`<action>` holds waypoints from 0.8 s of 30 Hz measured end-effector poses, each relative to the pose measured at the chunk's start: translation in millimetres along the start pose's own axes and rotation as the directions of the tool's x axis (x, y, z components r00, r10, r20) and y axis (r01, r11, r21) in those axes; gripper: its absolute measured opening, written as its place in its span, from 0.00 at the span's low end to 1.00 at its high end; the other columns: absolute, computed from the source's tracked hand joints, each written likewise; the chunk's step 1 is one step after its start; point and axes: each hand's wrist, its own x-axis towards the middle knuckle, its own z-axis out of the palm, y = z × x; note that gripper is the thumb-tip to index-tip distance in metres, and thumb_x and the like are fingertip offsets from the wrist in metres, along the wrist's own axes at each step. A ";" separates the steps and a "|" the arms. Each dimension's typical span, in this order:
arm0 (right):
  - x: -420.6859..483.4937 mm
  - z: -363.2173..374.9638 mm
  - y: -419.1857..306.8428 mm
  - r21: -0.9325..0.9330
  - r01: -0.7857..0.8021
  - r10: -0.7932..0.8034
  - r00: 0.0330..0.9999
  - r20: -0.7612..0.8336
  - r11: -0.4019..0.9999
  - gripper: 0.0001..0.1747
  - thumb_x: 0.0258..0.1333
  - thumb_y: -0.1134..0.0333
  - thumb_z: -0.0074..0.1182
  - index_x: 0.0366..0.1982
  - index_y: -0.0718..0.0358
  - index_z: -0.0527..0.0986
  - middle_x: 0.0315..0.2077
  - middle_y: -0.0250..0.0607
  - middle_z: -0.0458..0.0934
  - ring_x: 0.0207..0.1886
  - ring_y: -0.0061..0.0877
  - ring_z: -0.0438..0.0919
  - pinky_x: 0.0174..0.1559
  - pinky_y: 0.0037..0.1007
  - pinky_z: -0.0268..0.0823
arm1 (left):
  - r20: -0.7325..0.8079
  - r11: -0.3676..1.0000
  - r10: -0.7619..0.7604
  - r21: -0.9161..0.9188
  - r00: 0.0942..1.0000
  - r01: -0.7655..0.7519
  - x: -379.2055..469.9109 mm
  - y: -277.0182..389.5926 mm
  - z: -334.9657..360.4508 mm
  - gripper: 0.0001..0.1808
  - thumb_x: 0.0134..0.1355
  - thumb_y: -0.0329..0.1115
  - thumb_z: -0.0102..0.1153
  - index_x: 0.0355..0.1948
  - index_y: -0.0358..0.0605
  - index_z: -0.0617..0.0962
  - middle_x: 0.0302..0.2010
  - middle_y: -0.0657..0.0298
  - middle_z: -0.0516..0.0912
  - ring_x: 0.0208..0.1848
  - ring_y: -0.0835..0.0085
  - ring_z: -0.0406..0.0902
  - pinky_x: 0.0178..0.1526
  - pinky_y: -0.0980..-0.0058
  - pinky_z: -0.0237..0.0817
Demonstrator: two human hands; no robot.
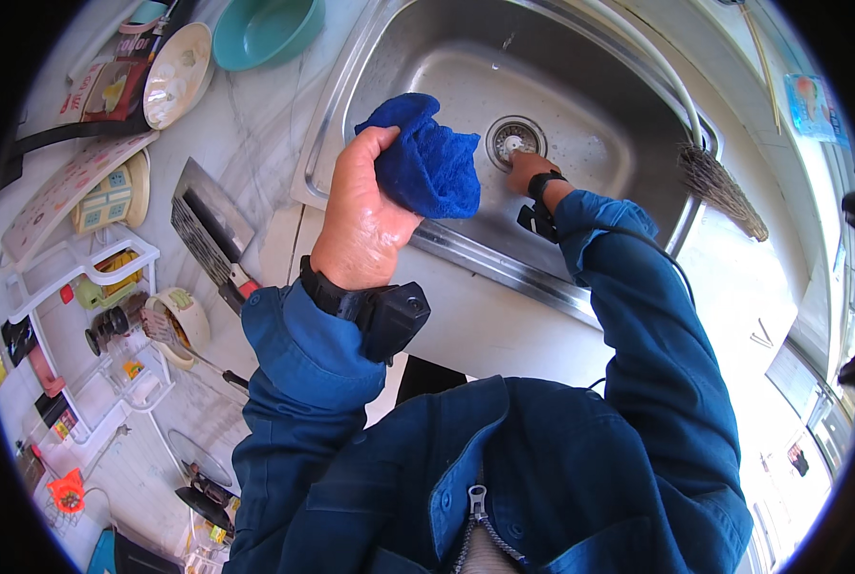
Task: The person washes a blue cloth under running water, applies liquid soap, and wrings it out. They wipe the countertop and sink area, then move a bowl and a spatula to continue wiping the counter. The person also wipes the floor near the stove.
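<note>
My left hand (366, 215) holds a bunched blue cloth (431, 161) above the near left edge of the stainless steel sink (442, 86). The skin of that hand looks wet. Down in the basin, my right hand (531, 171) reaches to the drain strainer (515, 140), its fingertips at the pale centre piece. Whether those fingers grip the piece cannot be told, as the hand hides part of them. A few water drops lie on the basin's far wall.
Left of the sink lie a cleaver (216, 208) and other knives. A teal basin (266, 29), a patterned bowl (178, 75) and a white rack (83, 276) stand on the marbled counter. A twig brush (721, 188) and a white hose (675, 72) are at the sink's right rim.
</note>
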 end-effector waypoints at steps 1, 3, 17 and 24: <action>-0.3 -2.0 -0.4 -0.008 -0.009 0.009 0.999 0.033 1.000 0.25 0.50 0.62 0.48 0.51 0.61 0.74 0.49 0.47 0.77 0.52 0.40 0.76 0.53 0.38 0.68 | -0.008 1.000 0.009 0.004 1.000 -0.009 -0.6 -0.1 0.3 0.18 0.61 0.39 0.50 0.51 0.43 0.74 0.49 0.57 0.78 0.51 0.61 0.75 0.54 0.51 0.66; 1.5 -5.2 0.8 -0.024 0.037 -0.035 0.996 0.079 0.999 0.24 0.50 0.62 0.48 0.51 0.61 0.74 0.49 0.47 0.77 0.52 0.40 0.76 0.53 0.38 0.68 | 0.027 1.000 0.009 0.004 1.000 -0.009 -1.4 0.2 0.7 0.18 0.61 0.39 0.50 0.51 0.43 0.74 0.49 0.57 0.78 0.51 0.61 0.75 0.54 0.50 0.66; -2.5 -63.8 11.3 0.176 0.129 -0.105 0.985 -0.139 0.976 0.12 0.50 0.69 0.44 0.34 0.66 0.76 0.22 0.46 0.80 0.24 0.32 0.81 0.27 0.32 0.71 | 0.129 0.996 -0.029 -0.077 0.991 0.039 5.0 -2.2 0.2 0.18 0.61 0.37 0.50 0.49 0.41 0.75 0.48 0.56 0.79 0.51 0.59 0.75 0.57 0.52 0.64; -24.3 -192.1 -10.0 0.930 0.235 -0.201 0.963 -0.182 0.281 0.10 0.56 0.64 0.47 0.27 0.62 0.74 0.21 0.39 0.77 0.24 0.24 0.76 0.27 0.27 0.69 | 0.051 0.983 -0.122 -0.131 0.991 0.128 10.5 -3.2 17.4 0.20 0.60 0.40 0.45 0.49 0.42 0.75 0.50 0.55 0.78 0.53 0.56 0.74 0.58 0.50 0.62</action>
